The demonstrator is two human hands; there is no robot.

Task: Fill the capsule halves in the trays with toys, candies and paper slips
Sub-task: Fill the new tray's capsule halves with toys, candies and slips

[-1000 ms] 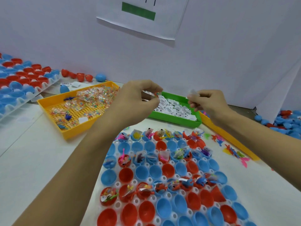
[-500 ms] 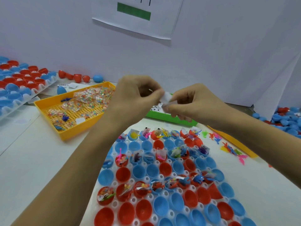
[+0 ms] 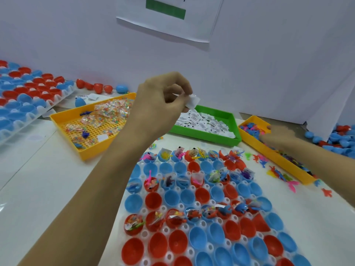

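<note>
Right hand [image 3: 276, 136] moved to toy tray [image 3: 249, 140], grip unclear; left hand [image 3: 161, 104] pinches paper slip [image 3: 192, 101]

Toy-packing workbench, capsule trays [image 3: 192, 189], sorting bins [image 3: 63, 121], white partition [image 3: 269, 64]

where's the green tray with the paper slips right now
In the head view the green plastic tray of white paper slips sits centre-right, behind the capsule tray, between two yellow trays and partly behind the left hand.
</note>
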